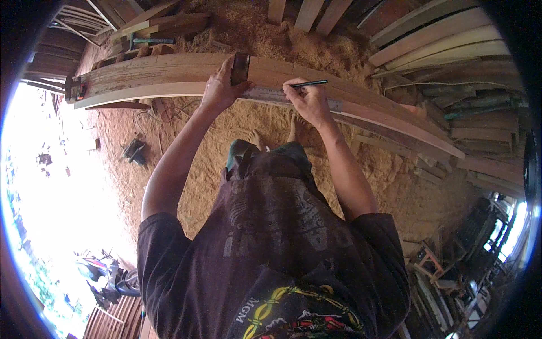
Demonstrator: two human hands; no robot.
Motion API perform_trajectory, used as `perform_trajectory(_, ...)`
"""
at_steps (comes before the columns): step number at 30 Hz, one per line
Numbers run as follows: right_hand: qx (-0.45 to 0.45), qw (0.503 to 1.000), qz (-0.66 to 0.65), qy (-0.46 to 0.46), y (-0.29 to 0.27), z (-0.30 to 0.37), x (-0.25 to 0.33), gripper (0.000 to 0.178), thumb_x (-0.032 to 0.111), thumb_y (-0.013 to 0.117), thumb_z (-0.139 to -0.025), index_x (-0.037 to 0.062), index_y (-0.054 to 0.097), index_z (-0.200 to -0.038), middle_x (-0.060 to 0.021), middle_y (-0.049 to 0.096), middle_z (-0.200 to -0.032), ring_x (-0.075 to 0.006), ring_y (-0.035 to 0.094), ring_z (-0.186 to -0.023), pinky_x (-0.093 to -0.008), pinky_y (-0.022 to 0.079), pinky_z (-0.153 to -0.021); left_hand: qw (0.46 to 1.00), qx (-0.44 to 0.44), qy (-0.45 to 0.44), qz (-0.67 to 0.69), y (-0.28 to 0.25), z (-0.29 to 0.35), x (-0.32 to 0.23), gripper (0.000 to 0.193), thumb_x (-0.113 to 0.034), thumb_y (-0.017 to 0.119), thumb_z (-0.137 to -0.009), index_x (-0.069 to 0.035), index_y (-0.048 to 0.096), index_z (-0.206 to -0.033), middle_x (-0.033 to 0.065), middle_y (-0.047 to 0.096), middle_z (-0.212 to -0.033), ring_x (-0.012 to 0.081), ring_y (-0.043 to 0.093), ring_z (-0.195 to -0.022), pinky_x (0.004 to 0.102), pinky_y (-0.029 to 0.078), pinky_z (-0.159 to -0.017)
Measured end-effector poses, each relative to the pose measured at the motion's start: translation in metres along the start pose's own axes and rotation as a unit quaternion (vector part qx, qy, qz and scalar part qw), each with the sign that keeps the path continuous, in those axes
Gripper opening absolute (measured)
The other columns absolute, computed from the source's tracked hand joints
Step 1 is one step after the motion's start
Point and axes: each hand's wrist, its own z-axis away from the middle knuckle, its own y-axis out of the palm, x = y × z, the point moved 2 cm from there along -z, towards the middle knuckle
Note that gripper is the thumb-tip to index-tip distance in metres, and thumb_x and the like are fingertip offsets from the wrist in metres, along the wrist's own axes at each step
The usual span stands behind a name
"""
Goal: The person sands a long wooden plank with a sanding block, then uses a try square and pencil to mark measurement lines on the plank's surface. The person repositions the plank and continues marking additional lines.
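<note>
Fingers of the right hand (309, 103) are closed around a pencil (314, 83); its axis is laid roughly 9 to 3 o'clock (12 taken as away from the body), free end directed to 3. Which end is the tip cannot be told. A dark block (241, 70) is gripped by the left hand (221, 90), fingers along its 9 o'clock edge, thumb at its 6 o'clock end; the block is set near 12 to 6. A ruler (265, 95) is seen lying along the 6 o'clock side of a plank (135, 72), axis from 9 to just past 3. From the right fingers it is extended toward 9 and, past the hand, toward 4; its 3 o'clock end is nearer the right hand, its other end the left. Any joint between block and ruler is hidden. The pencil is held on the ruler's 12 o'clock side; contact with wood could not be confirmed.
</note>
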Motion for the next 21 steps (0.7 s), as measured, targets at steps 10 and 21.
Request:
perform_trajectory(10, 0.005, 1.0, 0.018, 0.004, 0.0004, -0.0022, -0.0004, 0.025, 0.027, 0.07, -0.102, 0.0037, 0.077, -0.109, -0.007, 0.076, -0.089, -0.0143, 0.074, -0.084, -0.0329, 0.06, -0.071, 1.0, 0.0, -0.003, 0.018, -0.0006, 0.0008, -0.0016, 0.096, -0.048, 0.086, -0.081, -0.003, 0.041, -0.153, 0.0289, 0.065, -0.128, 0.0466, 0.063, -0.121, 0.0521, 0.05, -0.102)
perform_trajectory(21, 0.023, 0.999, -0.01, 0.027, -0.0008, -0.0051, -0.0063, 0.025, 0.025, 0.071, -0.101, 0.0014, 0.076, -0.109, -0.0056, 0.076, -0.089, -0.0114, 0.073, -0.082, -0.0299, 0.06, -0.072, 1.0, -0.006, -0.012, 0.023, 0.0044, 0.0014, 0.0047, 0.094, -0.046, 0.085, -0.082, -0.005, 0.04, -0.154, 0.0294, 0.066, -0.127, 0.0465, 0.064, -0.119, 0.052, 0.051, -0.1)
